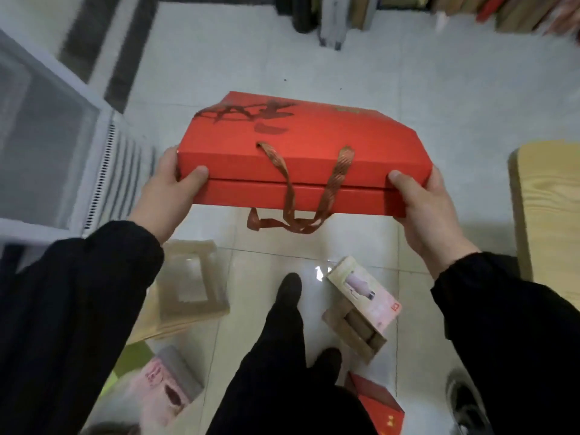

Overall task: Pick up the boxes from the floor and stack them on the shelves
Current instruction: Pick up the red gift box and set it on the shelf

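Hands grip one flat red cardboard gift box point(298, 149) with a brown twisted rope handle point(295, 196) at frame centre, above the white tiled floor point(219, 67), left hand point(169, 196) and right hand point(430, 211) each clasping an end, thumbs on top.

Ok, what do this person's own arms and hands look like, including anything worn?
Both arms wear long, loose black fabric sleeves; the left sleeve and right sleeve each end in a plain cuff at the wrist. The left hand and right hand are bare: no gloves, and no ring or watch shows.
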A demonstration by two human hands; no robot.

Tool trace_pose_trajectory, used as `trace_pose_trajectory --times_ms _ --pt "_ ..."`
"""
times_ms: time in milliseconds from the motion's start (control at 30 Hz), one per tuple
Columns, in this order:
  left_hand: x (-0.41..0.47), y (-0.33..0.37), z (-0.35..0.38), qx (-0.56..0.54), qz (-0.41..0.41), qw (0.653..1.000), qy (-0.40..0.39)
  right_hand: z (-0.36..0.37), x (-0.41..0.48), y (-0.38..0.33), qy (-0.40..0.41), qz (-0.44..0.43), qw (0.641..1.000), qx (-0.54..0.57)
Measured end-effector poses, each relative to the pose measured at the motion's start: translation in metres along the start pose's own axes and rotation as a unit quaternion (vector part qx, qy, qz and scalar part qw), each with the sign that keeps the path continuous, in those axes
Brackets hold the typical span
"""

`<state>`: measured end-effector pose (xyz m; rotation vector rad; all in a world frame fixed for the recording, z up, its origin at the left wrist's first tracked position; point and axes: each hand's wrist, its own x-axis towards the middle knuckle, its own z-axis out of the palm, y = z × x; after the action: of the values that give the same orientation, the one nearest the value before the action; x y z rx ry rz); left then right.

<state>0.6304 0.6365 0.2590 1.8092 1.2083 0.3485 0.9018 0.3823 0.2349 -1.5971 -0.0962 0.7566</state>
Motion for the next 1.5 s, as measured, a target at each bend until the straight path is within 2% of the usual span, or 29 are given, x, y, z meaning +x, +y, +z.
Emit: trace_pose_trajectory --times_ms 133,400,700,867,1000,1167,1433,1500 --pt "-0.090 -0.006 -0.108 -0.058 -0.016 0.993 0.098 0.060 -0.072 -0.059 -0.098 -0.035 0.994 -0.043" --pt "-0.264 -0.029 -0.276 -0.147 -0.046 0.947 0.283 0.197 -0.210 -0.126 -0.254 -0.116 0.958 -0.058" --pt "-0.485 -0.093 -0.430 -0.173 -0.035 0.867 0.466 0.358 -0.421 -0.136 -0.430 -0.199 0.879 -0.059" --pt "-0.610 -0.117 -0.495 -0.192 -0.031 0.799 0.569 0.424 -0.541 -0.127 -0.527 -0.227 0.817 -0.057" --pt "-0.689 -0.120 -0.512 -0.189 -0.038 0.739 0.645 0.465 -0.609 -0.118 -0.579 -0.231 0.782 -0.016" --pt "-0.777 -0.104 -0.496 -0.170 -0.057 0.646 0.742 0.498 -0.687 -0.110 -0.678 -0.222 0.700 0.001" --pt "-0.894 -0.106 -0.451 -0.182 0.004 0.473 0.862 0.516 -0.818 -0.063 -0.799 -0.202 0.566 -0.011" --pt "-0.919 -0.112 -0.451 -0.210 0.026 0.447 0.869 0.518 -0.853 -0.052 -0.816 -0.189 0.546 -0.017"
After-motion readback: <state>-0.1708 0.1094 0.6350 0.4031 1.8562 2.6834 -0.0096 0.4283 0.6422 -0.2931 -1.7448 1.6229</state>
